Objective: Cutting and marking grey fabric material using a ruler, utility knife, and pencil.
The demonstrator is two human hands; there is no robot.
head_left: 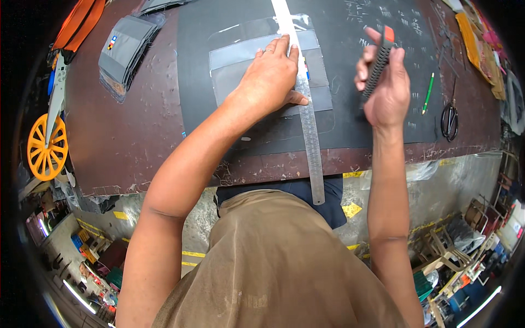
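My left hand presses flat on a long steel ruler, which lies across a grey fabric piece on a black cutting mat. The ruler's near end juts out past the table edge. My right hand is raised above the mat to the right of the ruler, closed around a black ribbed utility knife with an orange tip. The knife is clear of the fabric.
A stack of grey fabric pieces sits at the back left of the brown worktable. A green pen and black scissors lie to the right. An orange wheel hangs at the left edge. Coloured scraps pile at the back right.
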